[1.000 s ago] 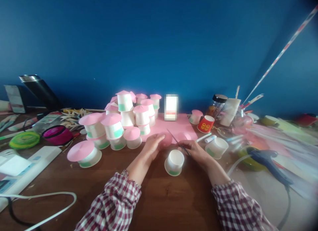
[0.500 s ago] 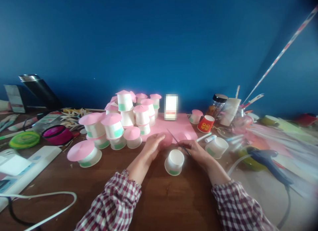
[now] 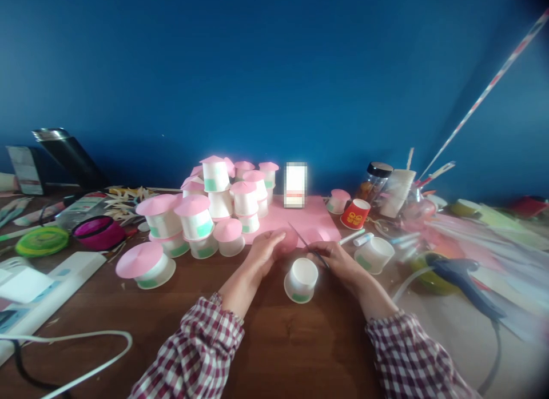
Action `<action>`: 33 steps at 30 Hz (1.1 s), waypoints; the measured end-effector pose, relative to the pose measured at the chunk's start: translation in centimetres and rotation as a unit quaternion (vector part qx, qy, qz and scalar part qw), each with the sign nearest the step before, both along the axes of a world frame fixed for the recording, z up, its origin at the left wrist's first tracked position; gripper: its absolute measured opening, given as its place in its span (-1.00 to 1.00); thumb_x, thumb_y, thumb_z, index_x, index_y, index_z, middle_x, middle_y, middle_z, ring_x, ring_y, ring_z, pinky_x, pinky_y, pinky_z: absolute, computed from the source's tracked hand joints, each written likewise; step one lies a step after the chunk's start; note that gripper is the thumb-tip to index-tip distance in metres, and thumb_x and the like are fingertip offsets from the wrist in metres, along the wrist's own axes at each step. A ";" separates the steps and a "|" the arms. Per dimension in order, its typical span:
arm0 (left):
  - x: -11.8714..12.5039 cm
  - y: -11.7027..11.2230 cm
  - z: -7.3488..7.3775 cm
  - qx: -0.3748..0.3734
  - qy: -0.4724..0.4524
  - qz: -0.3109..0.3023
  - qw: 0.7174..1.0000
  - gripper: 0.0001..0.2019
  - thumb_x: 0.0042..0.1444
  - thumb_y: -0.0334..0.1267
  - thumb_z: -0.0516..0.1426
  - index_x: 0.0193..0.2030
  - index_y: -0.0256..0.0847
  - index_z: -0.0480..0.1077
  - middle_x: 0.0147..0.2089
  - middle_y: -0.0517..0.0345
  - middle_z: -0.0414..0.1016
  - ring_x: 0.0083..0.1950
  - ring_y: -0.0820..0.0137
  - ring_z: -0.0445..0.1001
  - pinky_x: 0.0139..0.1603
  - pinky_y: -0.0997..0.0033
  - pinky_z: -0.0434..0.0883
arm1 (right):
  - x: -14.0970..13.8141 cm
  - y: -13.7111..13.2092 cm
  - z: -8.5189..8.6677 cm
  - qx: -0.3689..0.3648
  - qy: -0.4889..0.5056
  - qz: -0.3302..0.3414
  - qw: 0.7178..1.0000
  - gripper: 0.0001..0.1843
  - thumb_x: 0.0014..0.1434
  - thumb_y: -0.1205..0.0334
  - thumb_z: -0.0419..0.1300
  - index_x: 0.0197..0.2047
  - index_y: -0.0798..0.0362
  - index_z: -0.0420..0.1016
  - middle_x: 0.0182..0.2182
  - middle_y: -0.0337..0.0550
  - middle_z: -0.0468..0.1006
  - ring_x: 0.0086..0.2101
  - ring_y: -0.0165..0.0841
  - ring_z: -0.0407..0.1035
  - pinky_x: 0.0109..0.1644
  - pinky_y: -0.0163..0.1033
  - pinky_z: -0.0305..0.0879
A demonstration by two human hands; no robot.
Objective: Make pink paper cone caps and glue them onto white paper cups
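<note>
My left hand (image 3: pixel 269 246) is closed around a round piece of pink paper (image 3: pixel 286 243), its thumb on top. In my right hand (image 3: pixel 333 257) is a pair of scissors (image 3: pixel 316 252), the blades pointing up and left close to the paper's right edge. A white paper cup (image 3: pixel 301 279) with a green patch stands on the table just below both hands. To the left, several white cups topped with pink paper cones (image 3: pixel 194 216) stand stacked and grouped. Under and behind my hands lies a pink sheet (image 3: pixel 300 213).
A red paper cup (image 3: pixel 355 214) and another white cup (image 3: pixel 375 255) stand to the right. Beyond them a blue glue gun (image 3: pixel 469 284) rests near a yellow-green bowl. At left are a white power strip (image 3: pixel 81 279), a loose cable (image 3: pixel 124 334) and a magenta pouch (image 3: pixel 99 233).
</note>
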State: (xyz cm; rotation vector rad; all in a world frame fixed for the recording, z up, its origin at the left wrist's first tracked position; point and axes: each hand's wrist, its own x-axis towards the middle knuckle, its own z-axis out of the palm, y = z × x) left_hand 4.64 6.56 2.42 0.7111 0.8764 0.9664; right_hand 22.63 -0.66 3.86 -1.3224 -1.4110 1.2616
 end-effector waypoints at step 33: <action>-0.1 0.2 -0.5 0.012 0.021 -0.009 1.000 -0.76 -0.07 -0.29 0.28 -0.26 -0.38 0.46 -0.47 0.11 0.48 -0.49 0.50 0.43 -0.54 0.58 0.37 | 0.0 -0.5 0.7 0.000 -0.002 0.006 1.000 -0.78 0.04 0.14 0.28 -0.32 0.15 0.53 -0.69 -0.39 0.18 -0.62 -0.54 0.03 -0.51 -0.34 -0.06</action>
